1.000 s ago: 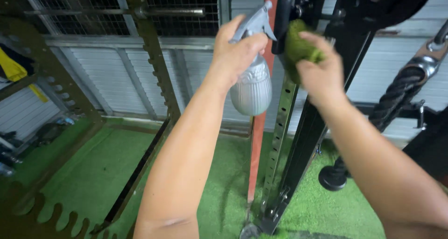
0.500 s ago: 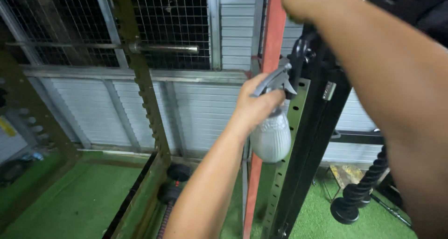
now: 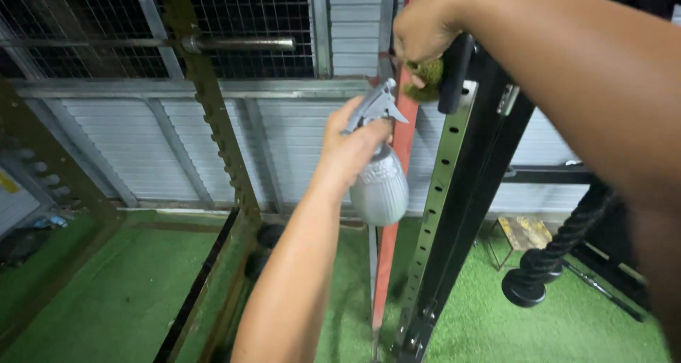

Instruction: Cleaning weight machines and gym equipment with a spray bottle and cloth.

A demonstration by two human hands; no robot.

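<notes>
Left hand (image 3: 352, 144) is up in the middle of the view, fingers curled tight round the neck of a grey spray bottle (image 3: 379, 186), one finger lying over the trigger just beneath the nozzle. The bottle hangs below the fist, its rounded, ribbed body pale silver-grey, the nozzle pointing right toward the red upright (image 3: 399, 150) and the black post (image 3: 474, 186) beside it.

Right hand (image 3: 420, 28) is high at the top of the frame, the forearm sweeping in from the right edge. Its fingers are bunched and pinching a green cloth (image 3: 425, 79), a mossy, crumpled wad that peeks out below the knuckles. The cloth sits pressed just left of a black handle grip (image 3: 454, 72) on the post; whether the fingers themselves touch the grip, I cannot tell.

Next to the black post runs a perforated metal strip (image 3: 443, 193), holes all the way down. Green turf (image 3: 135, 285) covers the floor, and a thick black rope (image 3: 567, 235) hangs at the right.
</notes>
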